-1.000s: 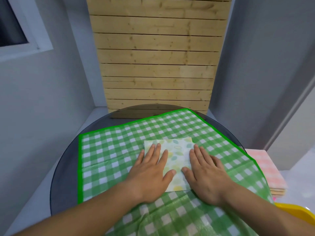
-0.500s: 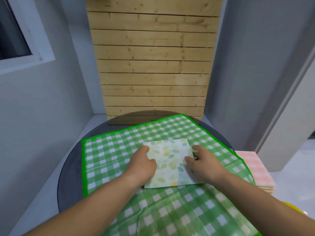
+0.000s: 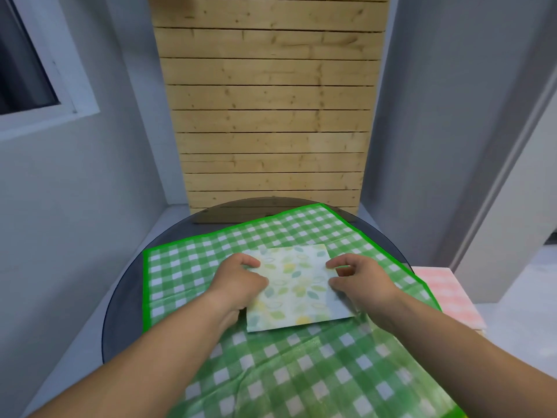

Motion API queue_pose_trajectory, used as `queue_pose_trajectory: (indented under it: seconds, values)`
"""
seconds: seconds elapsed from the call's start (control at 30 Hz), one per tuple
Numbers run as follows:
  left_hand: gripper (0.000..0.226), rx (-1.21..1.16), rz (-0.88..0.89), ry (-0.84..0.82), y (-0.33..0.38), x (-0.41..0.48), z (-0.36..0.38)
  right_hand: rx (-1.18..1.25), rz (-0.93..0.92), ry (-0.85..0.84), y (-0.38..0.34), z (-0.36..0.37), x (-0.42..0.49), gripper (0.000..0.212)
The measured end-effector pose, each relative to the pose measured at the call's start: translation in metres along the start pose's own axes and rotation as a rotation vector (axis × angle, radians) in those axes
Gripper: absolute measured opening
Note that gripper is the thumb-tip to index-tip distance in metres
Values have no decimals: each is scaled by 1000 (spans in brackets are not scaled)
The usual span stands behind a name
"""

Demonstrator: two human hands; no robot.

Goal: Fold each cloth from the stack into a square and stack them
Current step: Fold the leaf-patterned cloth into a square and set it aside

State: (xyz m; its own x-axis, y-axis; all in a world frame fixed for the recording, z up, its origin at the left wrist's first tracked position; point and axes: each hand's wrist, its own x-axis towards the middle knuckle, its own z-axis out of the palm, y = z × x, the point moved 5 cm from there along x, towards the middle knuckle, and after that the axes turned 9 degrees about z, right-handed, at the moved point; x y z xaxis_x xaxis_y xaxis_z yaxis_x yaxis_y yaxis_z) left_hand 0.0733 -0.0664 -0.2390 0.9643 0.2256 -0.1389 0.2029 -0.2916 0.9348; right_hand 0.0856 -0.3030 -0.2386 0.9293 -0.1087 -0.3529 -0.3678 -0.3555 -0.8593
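Left hand [image 3: 241,282] and right hand [image 3: 363,280] are gripping, fingers curled, opposite side edges of the folded leaf-print cloth [image 3: 294,286] lying between them on the green checked mat [image 3: 187,267]. The pink stack [image 3: 446,294] is sitting to the right, nearer the right hand.

Forearms extended, left hand [image 3: 241,282] and right hand [image 3: 363,279] pinch the cloth [image 3: 297,286] at opposite edges, fingers curled.
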Motion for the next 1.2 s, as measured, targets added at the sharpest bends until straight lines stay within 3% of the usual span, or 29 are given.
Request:
queue_pose_trajectory:
  seconds: [0.13, 0.27, 0.43, 0.57, 0.67, 0.73, 0.8, 0.87, 1.0, 1.13, 1.2]
  values:
    - [29, -216, -34, -12, 3, -4, 4, 156, 16, -36, 2, -12, -2, 30]
    - [38, -197, 106, -59, 23, -20, 26, 245, -39, -8, 3, -37, -14, 29]
    - [73, -178, 260, -206, 61, -47, 85, 238, -159, 115, 18, -96, -32, 29]
    - [97, -154, 271, -259, 86, -67, 153, 296, -152, 223, 45, -161, -37, 35]
    - [89, -215, 256, -226, 97, -73, 208, 326, -124, 282, 66, -212, -39, 39]
    - [65, -244, 269, -209, 100, -77, 248, 329, -92, 328, 83, -246, -35, 44]
    - [35, -253, 285, -206, 103, -83, 287, 260, -105, 358, 97, -276, -28, 32]
    - [26, -245, 301, -200, 102, -86, 325, 198, -120, 400, 110, -301, -20, 28]
    - [35, -159, 278, -152, 90, -85, 385, 133, -104, 461, 141, -333, 4, 37]
    - [68, -115, 248, -96, 61, -86, 423, 121, -55, 467, 181, -342, 36, 37]
    - [70, -122, 265, -60, 42, -81, 435, 122, -26, 465, 200, -339, 52, 35]
